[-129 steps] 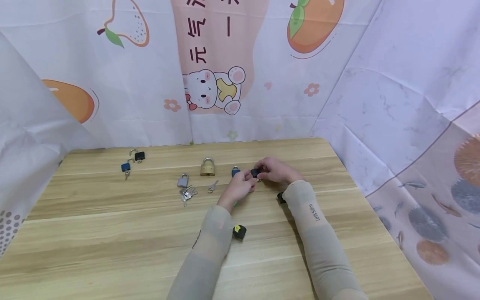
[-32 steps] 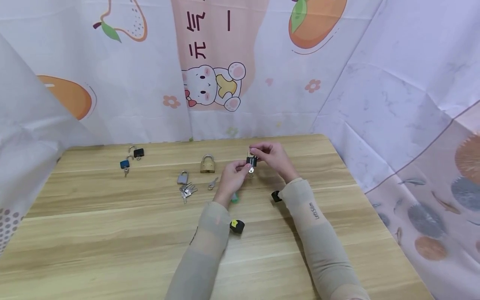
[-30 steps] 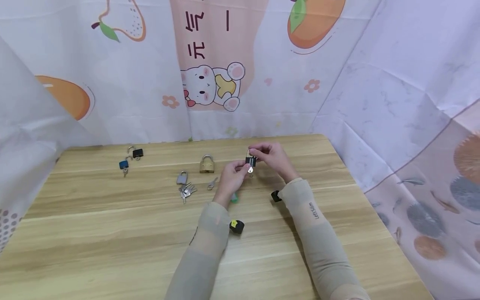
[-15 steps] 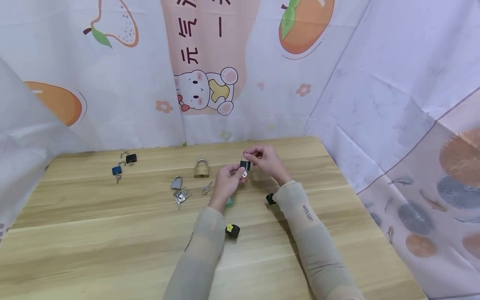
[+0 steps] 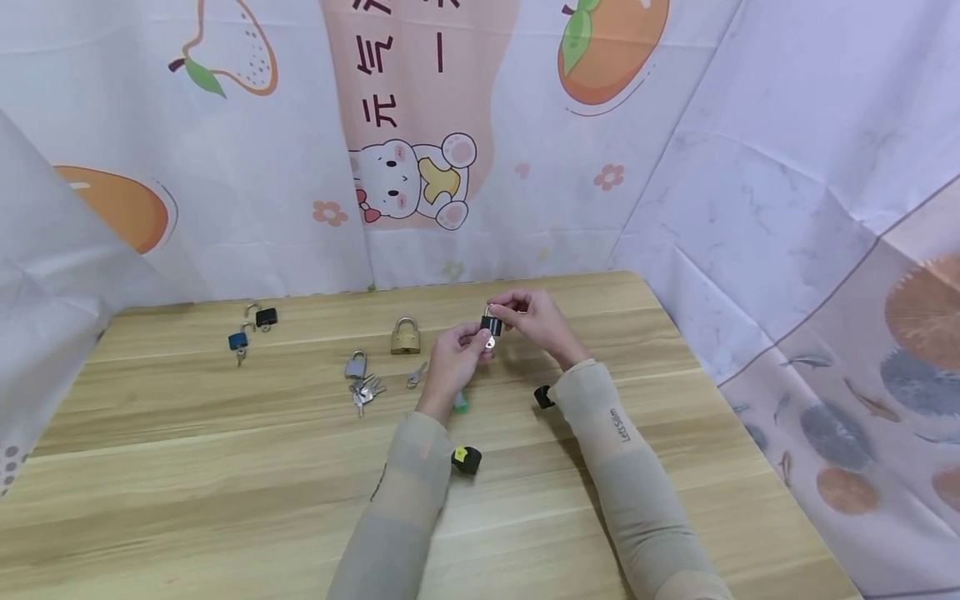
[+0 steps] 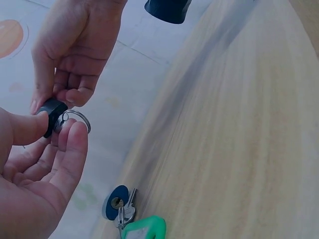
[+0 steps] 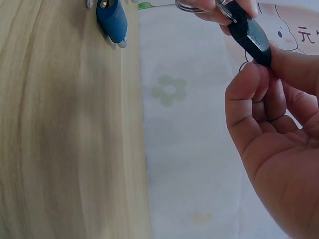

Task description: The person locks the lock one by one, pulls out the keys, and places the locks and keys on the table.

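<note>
Both hands hold a small black padlock [image 5: 491, 324] just above the wooden table [image 5: 225, 467], past its middle. My right hand [image 5: 506, 313] pinches the padlock [image 7: 250, 34] by its upper end. A little below it, my left hand [image 5: 481, 337] pinches the key [image 5: 490, 342] that sticks out of the lock's underside. The key's ring [image 6: 75, 119] shows between the left thumb and forefinger, against the padlock [image 6: 51, 112]. A blue padlock [image 6: 116, 201] with keys and a green tag [image 6: 144, 229] lie on the table under the left hand.
A brass padlock [image 5: 405, 337], a silver padlock [image 5: 356, 365] with a bunch of keys [image 5: 365, 390] and a loose key [image 5: 413, 377] lie to the left. A blue [image 5: 237, 340] and a black padlock [image 5: 265, 317] sit far left. Two black pieces [image 5: 466, 459] [image 5: 542, 397] lie near my forearms. Curtains close three sides.
Since 4.3 s ago both hands have lifted the black padlock off the table, with a key now in it. Over the last second the hands have hardly moved.
</note>
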`<state>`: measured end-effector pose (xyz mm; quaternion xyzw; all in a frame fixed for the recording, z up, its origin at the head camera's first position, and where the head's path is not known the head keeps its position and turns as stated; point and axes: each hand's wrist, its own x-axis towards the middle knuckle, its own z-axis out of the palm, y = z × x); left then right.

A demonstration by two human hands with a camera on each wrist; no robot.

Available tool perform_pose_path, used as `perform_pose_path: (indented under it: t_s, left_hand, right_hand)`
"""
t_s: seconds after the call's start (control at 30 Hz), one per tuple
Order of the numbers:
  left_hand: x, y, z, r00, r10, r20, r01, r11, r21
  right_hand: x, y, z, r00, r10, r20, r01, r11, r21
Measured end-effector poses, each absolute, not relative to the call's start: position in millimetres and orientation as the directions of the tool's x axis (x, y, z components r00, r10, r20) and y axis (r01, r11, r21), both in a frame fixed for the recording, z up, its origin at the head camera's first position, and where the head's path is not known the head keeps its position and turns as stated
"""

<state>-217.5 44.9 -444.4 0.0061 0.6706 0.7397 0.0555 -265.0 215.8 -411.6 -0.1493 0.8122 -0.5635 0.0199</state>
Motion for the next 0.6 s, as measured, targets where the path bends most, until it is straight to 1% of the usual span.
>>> perform_pose_path:
  t_s: [0.2, 0.5, 0.6]
  left_hand:
    - [-218.0, 43.8, -443.8, -0.991, 0.114, -0.069, -0.082, -0.116, 0.99]
    - [-219.6, 41.7, -446.3, -0.987, 0.141, -0.079, -0.102, -0.158, 0.982]
    - [-220.8, 42.2, -445.9, -0.987, 0.133, -0.086, -0.109, -0.175, 0.979]
  right_hand:
    - [-263.8, 215.6, -411.1, -0.954, -0.256, 0.158, -0.231, 0.287, -0.929]
    - [-267.3, 216.1, -416.8, -0.946, -0.28, 0.163, -0.246, 0.295, -0.923]
    - [-268.8, 218.3, -417.2, -0.946, -0.286, 0.152, -0.24, 0.301, -0.923]
